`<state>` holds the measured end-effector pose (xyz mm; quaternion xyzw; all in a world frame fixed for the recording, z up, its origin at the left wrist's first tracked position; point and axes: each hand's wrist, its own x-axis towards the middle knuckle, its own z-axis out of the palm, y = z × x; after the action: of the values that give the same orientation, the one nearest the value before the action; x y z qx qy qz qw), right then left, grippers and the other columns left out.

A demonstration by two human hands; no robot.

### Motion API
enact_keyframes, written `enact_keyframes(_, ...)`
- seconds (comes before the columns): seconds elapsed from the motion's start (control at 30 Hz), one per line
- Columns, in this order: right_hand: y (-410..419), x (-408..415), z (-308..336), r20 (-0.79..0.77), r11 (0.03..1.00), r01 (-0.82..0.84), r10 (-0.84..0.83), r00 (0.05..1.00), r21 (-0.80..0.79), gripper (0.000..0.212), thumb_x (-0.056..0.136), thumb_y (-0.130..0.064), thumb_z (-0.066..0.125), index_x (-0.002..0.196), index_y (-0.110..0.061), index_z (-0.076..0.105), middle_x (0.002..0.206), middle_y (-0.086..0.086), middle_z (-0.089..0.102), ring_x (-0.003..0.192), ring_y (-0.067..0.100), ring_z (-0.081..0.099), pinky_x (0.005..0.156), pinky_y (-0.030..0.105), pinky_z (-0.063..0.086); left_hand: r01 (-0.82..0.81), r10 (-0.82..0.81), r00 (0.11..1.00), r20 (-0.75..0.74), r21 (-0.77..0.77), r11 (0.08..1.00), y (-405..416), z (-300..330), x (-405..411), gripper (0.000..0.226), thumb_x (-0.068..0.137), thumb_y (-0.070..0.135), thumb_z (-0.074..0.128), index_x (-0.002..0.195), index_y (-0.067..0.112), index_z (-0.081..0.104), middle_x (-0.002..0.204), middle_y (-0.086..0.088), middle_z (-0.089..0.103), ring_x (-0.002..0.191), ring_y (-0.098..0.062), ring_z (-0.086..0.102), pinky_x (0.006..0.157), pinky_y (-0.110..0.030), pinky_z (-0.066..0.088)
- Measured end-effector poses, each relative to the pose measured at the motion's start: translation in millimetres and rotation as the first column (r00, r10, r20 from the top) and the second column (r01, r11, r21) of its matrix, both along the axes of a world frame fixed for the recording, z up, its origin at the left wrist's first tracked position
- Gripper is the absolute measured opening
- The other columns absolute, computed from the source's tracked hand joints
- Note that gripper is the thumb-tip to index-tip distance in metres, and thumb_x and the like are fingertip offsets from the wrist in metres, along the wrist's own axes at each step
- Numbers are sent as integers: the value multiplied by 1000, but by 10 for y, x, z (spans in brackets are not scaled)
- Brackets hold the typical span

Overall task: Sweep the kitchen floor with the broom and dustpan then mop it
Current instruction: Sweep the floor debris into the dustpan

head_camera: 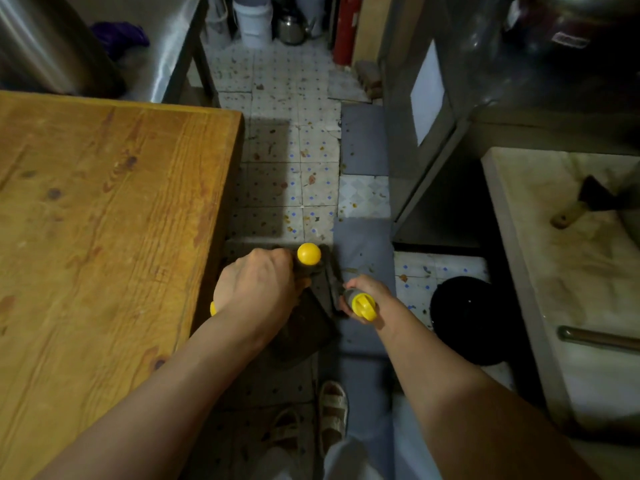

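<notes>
You're gripping two yellow-capped grey handles in narrow aisle: left hand (254, 292) wrapping round-knobbed handle (308, 253), right hand (363, 294) clenching second handle (363, 305). Dark grey plastic dustpan (304, 327) hanging low between them, over speckled tiled floor (294, 140), beside orange wooden bench (104, 220). Broom head hiding from view.

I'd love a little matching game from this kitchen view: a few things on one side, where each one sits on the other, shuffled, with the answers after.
Things:
1. wooden table
2. white bucket
3. black bin
4. red cylinder

Places:
A. far end of the aisle, beside a metal kettle
B. on the floor, by the right hand
C. against the wall, far right of the aisle
D. beside the left hand

Pairs: 1-D, 2-A, 3-B, 4-C
</notes>
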<state>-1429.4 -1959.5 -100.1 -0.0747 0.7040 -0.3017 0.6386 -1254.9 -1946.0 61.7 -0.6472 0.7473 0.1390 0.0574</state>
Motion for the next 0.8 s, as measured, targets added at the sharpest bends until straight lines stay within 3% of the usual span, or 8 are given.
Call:
enact_keyframes(0.13,229,-166,57,-15,998,64,-64,998,17,13,84,-6,56,72,-11,53,76,5,54,65,15,52,64,27,47,82,-82,997,-7,-9,997,74,44,-85,25,90,45,54,97,21,58,103,-6,64,97,-27,62,67,-28,38)
enact_keyframes(0.27,438,-368,99,-65,988,150,-148,987,36,12,84,-6,57,73,-10,52,77,7,54,70,18,53,77,29,47,173,-174,983,-52,-26,985,136,55,-209,32,91,52,49,98,21,57,100,-4,64,92,-26,63,71,-30,47)
enact_keyframes(0.33,537,-475,112,-72,984,173,-169,983,48,7,79,-7,60,83,-6,55,86,11,57,78,22,57,79,31,48,207,-208,976,-63,-33,978,164,48,-299,34,91,53,48,99,22,57,99,-4,64,91,-26,63,71,-31,47)
enact_keyframes(0.37,588,-554,80,-83,978,202,-197,977,58,17,75,-7,61,91,-4,55,93,14,58,80,25,59,76,31,50,224,-226,972,-70,-34,974,177,36,-350,32,91,52,48,100,22,57,99,-4,65,91,-25,63,69,-30,45)
enact_keyframes(0.5,793,-771,75,-46,926,369,-366,929,83,3,87,-3,52,84,-5,51,88,15,52,64,23,55,46,29,48,292,-294,954,-66,-41,956,203,0,-564,32,92,51,47,104,23,58,99,-3,65,92,-25,63,66,-27,39)
enact_keyframes(0.63,970,-990,41,-38,905,422,-421,906,56,16,88,-3,50,75,-12,49,78,5,51,68,16,53,70,28,48,358,-360,932,-38,-39,933,208,-14,-842,37,92,54,45,107,23,58,98,-3,65,90,-25,63,66,-28,40)
enact_keyframes(0.73,1050,-1158,-54,-57,847,521,-517,854,107,2,86,-4,54,84,-5,53,84,12,55,77,24,57,67,29,48,386,-387,921,-34,-29,922,179,-43,-1075,39,91,55,45,111,24,58,101,-4,65,91,-26,63,69,-30,45)
enact_keyframes(0.8,1078,-1243,-78,-40,795,596,-596,802,115,5,88,-3,54,84,-2,51,84,15,54,75,27,55,62,30,47,401,-402,915,-32,-19,916,171,-69,-1223,38,91,55,46,111,25,58,101,-4,65,91,-26,63,70,-30,45)
